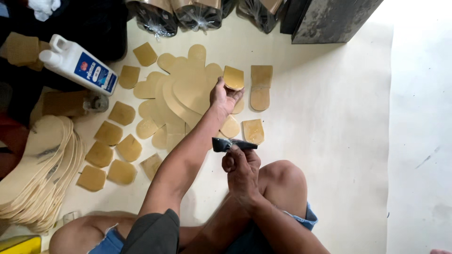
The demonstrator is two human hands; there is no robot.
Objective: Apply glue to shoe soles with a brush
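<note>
My left hand (225,96) reaches forward and holds a small tan heel-shaped piece (233,77), glossy on top, above a spread of large tan insole boards (188,89) on the floor. My right hand (241,162) rests near my knee and grips a dark flat brush (225,144) whose head points left. More glossy heel pieces (253,130) lie just beyond the brush. A longer tan piece (260,87) lies to the right of my left hand.
Several heel pieces (109,133) lie scattered on the left. A stack of insoles (40,171) sits at the far left. A white bottle with a blue label (77,63) lies on its side. Plastic-wrapped bundles (197,16) and a dark box (329,19) stand at the back.
</note>
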